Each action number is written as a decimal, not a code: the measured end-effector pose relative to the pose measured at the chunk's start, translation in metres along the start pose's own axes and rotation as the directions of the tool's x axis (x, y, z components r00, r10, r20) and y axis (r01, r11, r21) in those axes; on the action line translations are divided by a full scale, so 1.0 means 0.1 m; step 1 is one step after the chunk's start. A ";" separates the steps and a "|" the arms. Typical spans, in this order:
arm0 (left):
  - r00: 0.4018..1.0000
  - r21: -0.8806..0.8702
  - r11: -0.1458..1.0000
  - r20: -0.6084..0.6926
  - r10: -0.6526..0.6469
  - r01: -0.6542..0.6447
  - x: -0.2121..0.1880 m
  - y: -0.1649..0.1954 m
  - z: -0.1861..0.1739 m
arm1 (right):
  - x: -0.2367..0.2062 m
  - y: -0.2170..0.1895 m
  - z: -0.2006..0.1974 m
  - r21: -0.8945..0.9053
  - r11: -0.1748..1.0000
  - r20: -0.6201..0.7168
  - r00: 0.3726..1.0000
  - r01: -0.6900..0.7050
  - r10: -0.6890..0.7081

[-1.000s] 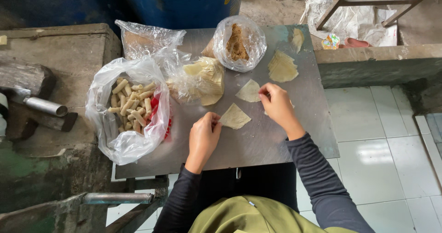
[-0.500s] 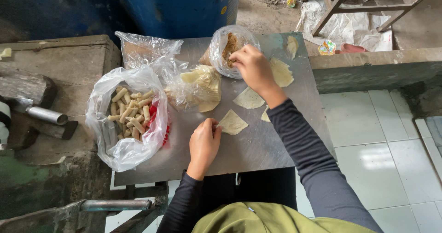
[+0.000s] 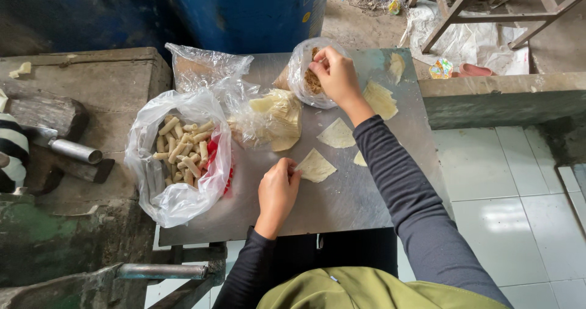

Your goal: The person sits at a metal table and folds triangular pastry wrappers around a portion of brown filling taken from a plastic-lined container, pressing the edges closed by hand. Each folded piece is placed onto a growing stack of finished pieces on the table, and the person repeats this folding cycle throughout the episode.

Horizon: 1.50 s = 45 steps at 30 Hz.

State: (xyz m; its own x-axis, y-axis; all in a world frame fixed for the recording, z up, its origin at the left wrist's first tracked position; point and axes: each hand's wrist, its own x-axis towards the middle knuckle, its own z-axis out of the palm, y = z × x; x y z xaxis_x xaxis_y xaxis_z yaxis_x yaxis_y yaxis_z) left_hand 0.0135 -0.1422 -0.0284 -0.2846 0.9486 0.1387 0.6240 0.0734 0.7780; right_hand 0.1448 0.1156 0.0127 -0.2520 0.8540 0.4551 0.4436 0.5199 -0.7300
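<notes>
On metal table (image 3: 342, 205), centre front: my left hand (image 3: 278, 193) rests w/ fingertips pressed together on edge of a pale wrapper (image 3: 316, 165), pinning it flat. Right hand (image 3: 334, 76) is at far side, fingers bunched inside mouth of small clear bag (image 3: 305, 71), pinching brown filling (image 3: 312, 82). Two more wrappers lie btwn my arms, apart from each other. Bag of wrappers (image 3: 271, 116) sits just left of them. Big bag of finished rolls (image 3: 183, 153) at table's left edge.
</notes>
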 end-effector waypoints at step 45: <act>0.989 -0.331 0.932 0.029 -0.147 0.148 -0.03 0.01 0.02 | -2.28 -0.02 -0.56 0.576 0.629 0.325 0.852 -0.522 0.410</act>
State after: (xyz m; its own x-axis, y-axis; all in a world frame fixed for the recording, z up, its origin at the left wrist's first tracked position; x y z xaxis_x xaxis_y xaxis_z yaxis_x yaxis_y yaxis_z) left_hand 0.0165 -0.1446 -0.0288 -0.3518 0.9361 0.0052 0.2983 0.1068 0.9485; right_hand 0.2494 -0.0815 -0.0616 -0.3121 0.9469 -0.0771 -0.0848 -0.1086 -0.9905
